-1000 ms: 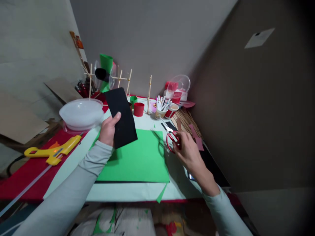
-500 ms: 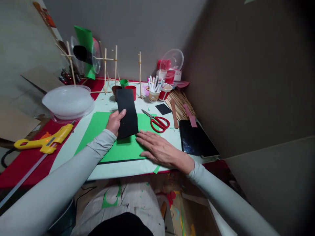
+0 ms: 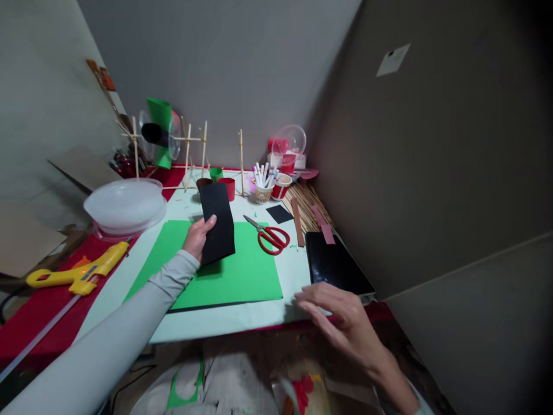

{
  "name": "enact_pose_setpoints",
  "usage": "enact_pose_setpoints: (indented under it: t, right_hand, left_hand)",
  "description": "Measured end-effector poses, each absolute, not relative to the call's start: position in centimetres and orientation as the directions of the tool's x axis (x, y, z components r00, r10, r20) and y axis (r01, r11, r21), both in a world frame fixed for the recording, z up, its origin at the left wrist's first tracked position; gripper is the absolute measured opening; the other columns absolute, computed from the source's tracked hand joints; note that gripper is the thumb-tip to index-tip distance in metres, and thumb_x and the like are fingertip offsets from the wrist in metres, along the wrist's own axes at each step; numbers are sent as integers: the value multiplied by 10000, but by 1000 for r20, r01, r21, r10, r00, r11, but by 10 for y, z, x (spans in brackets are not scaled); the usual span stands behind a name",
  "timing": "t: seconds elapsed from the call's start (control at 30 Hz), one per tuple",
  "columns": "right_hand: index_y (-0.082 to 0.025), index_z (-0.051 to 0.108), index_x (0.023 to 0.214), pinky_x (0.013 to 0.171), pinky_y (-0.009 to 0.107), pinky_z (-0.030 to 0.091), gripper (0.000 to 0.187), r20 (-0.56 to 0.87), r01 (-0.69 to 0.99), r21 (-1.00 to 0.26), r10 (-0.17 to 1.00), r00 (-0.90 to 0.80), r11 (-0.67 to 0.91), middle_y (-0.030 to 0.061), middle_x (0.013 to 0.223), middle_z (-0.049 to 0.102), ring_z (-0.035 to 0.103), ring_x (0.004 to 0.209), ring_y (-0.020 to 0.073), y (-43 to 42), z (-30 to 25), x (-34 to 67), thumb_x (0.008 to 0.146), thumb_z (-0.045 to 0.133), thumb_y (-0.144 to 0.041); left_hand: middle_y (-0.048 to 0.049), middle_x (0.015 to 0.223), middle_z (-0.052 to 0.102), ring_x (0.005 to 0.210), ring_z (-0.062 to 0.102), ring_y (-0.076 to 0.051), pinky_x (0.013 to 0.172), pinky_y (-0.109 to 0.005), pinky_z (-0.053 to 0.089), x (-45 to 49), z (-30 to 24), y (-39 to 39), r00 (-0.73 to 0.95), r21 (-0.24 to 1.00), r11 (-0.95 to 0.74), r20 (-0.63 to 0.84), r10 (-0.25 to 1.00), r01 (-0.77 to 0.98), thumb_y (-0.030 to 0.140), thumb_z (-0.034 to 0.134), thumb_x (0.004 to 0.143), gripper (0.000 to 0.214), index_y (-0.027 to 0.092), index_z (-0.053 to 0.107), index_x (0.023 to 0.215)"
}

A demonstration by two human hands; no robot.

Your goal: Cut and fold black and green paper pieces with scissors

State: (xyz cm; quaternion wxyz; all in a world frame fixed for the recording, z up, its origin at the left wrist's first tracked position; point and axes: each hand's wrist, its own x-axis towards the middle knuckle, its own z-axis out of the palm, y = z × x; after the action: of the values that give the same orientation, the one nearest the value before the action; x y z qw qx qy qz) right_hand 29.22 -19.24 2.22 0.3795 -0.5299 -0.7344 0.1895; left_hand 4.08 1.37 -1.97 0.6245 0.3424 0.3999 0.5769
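Your left hand (image 3: pixel 197 237) has the black sheet (image 3: pixel 218 227) pinched at its left edge, thumb flat on the near face; the fingers behind are mostly hidden. The sheet stands tilted over the green sheet (image 3: pixel 246 282), casting a shadow on it. Your right hand (image 3: pixel 341 317) is loose and holds nothing that you can see, fingers apart near the table's front edge, just beside the glossy slab (image 3: pixel 330 262).

Expect the black sheet to be very light and fairly stiff for its thinness — it stands up from one side grip, though its right edge looks slightly wavy, so it should bend or crease if squeezed hard. It looks matt, so probably not slippery. For a second hold, take the free right edge — lightly, thumb and fingertips, clear of the corners.
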Motion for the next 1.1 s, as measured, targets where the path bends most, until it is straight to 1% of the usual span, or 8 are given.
enact_pose_setpoints:
  t: [0.1,0.23,0.47,0.53,0.67,0.87,0.97,1.1]
  right_hand:
    - [-174,605,1315,1034,498,494,380,544,737,-336,760,-357,587,172,1321,655,573,1265,301,-154,24,251,941,607,-239]
    - [-98,503,1417,1122,563,388,477,497,741,-131,691,-525,658,215,1477,509,430,1408,327,-96,15,199,942,473,-62]
    - [-155,529,1384,1019,381,483,417,498,722,-466,826,-264,511,101,1294,672,613,1215,219,-52,21,224,1024,320,-129]
    - [-153,622,1242,993,354,487,321,530,429,-764,848,-11,482,44,1168,703,632,1153,209,-50,22,232,1022,401,-231]
    - [-106,678,960,795,295,539,303,404,161,-905,915,27,394,-6,846,665,656,838,156,-53,14,228,975,495,-348]
    - [-146,687,930,727,254,520,347,287,223,-924,949,-134,311,-9,797,654,639,743,136,-51,21,237,950,551,-465]
    - [-178,655,1123,831,287,512,458,249,584,-768,963,-107,263,36,957,698,669,884,157,-46,33,253,1065,272,-421]
    - [-94,677,1033,947,446,461,188,187,802,-574,980,-68,166,155,995,696,619,1062,301,-38,24,261,942,618,-248]
  left_hand:
    - [-66,691,759,720,737,-265,659,-349,589,46,-16,6,0,896,77,-85,996,-437,349,863,580,359,134,730,836]
    - [-64,757,768,804,725,-263,712,-338,567,54,-13,1,-25,903,25,-40,999,-429,390,863,589,391,140,719,853]
    - [-98,785,743,705,699,-211,656,-323,561,49,-8,4,152,877,185,-130,980,-443,547,620,852,406,149,699,857]
    - [-118,901,746,799,712,-211,723,-322,573,48,-7,4,283,848,225,-94,954,-479,495,644,865,352,146,687,870]
    - [-58,939,757,1021,691,-245,881,-369,579,51,-6,1,277,795,191,-30,960,-576,292,750,821,135,167,697,830]
    - [-67,845,780,1067,694,-263,922,-351,584,46,1,5,96,823,110,-68,993,-558,216,724,840,125,142,706,741]
    - [-72,717,759,963,728,-266,862,-343,609,40,4,9,-30,828,103,-143,989,-551,211,789,757,144,131,693,685]
    - [-32,689,756,819,740,-229,773,-310,621,37,6,9,-131,826,17,-109,985,-564,212,875,594,235,124,721,748]
